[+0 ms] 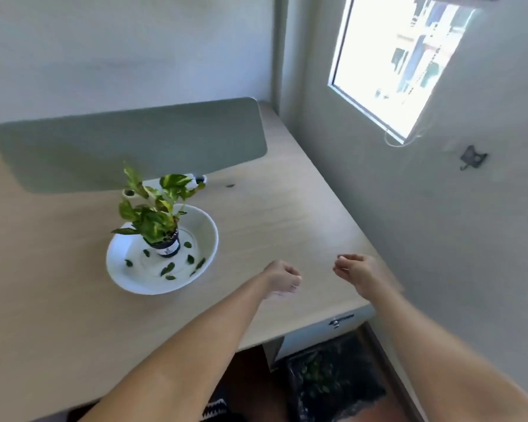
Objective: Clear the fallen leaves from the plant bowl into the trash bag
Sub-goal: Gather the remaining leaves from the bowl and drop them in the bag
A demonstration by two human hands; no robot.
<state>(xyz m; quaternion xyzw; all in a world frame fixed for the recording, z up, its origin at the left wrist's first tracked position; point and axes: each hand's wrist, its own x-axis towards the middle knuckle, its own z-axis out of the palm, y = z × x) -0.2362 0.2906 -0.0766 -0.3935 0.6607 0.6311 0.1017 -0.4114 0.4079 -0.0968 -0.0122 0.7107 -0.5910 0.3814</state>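
Note:
A white bowl [206, 236] sits on the wooden desk, left of centre. A small potted plant [153, 214] with green and yellow leaves stands in its middle. Several dark green fallen leaves [167, 268] lie on the bowl's floor around the pot. My left hand [282, 280] hovers over the desk to the right of the bowl, fingers curled shut with nothing visible in them. My right hand [355, 269] is further right near the desk's edge, fingers loosely curled. A black trash bag [333, 379] with leaves inside stands on the floor under the desk's right corner.
A grey-green divider panel [128, 147] runs along the desk's back. One stray leaf [230, 185] lies on the desk behind the bowl. A white object [195, 179] sits behind the plant. A wall with a bright window [400, 62] closes the right side.

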